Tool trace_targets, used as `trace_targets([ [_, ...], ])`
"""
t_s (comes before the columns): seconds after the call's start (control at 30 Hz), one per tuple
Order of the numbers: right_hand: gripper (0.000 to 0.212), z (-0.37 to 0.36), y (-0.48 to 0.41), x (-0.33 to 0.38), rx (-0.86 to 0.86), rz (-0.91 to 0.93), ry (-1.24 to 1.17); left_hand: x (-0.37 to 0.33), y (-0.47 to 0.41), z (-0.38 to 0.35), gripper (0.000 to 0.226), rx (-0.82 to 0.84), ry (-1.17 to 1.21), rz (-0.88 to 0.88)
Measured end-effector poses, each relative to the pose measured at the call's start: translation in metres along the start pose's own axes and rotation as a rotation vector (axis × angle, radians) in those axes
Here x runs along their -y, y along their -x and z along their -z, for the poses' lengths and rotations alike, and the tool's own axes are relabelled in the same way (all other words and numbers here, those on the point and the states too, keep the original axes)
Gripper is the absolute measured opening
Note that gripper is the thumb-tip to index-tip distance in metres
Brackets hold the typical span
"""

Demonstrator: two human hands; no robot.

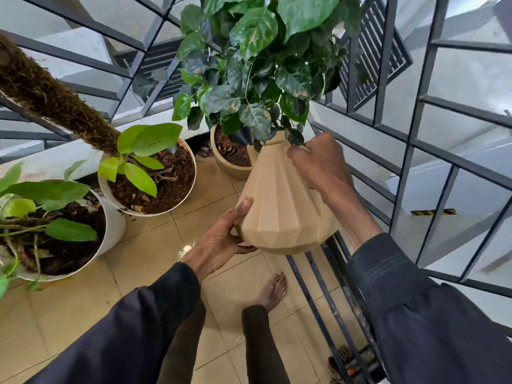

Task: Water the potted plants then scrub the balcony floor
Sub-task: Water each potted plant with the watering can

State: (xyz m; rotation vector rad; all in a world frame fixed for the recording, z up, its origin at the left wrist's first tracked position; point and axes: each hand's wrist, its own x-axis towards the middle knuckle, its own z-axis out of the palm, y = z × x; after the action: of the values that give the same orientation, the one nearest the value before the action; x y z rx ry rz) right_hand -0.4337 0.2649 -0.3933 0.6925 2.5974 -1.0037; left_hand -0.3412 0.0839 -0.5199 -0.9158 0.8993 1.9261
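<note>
Among leaves [255,117], half-hidden spout [243,135]

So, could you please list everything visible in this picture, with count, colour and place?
watering can: one, beige, centre, tilted toward the ribbed pot
ribbed pot: one, beige, far centre
variegated plant: one, dark green, in the ribbed pot
white pots: two, left
light green plants: two, in the white pots
moss pole: one, brown, upper left
grille: grey, around the balcony
floor tiles: beige, wet patch near centre
metal rack: one, black, lower right
foot: one, bare, on the tiles
left hand: supports the can's base
right hand: grips the can's top
</note>
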Motion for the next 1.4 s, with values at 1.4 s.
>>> trace_targets([
  [1.4, 0.024, 0.024, 0.025, -0.01, 0.096, 0.049, -0.102, 0.001, 0.034, -0.031, 0.117, -0.006, 0.053, 0.02],
])
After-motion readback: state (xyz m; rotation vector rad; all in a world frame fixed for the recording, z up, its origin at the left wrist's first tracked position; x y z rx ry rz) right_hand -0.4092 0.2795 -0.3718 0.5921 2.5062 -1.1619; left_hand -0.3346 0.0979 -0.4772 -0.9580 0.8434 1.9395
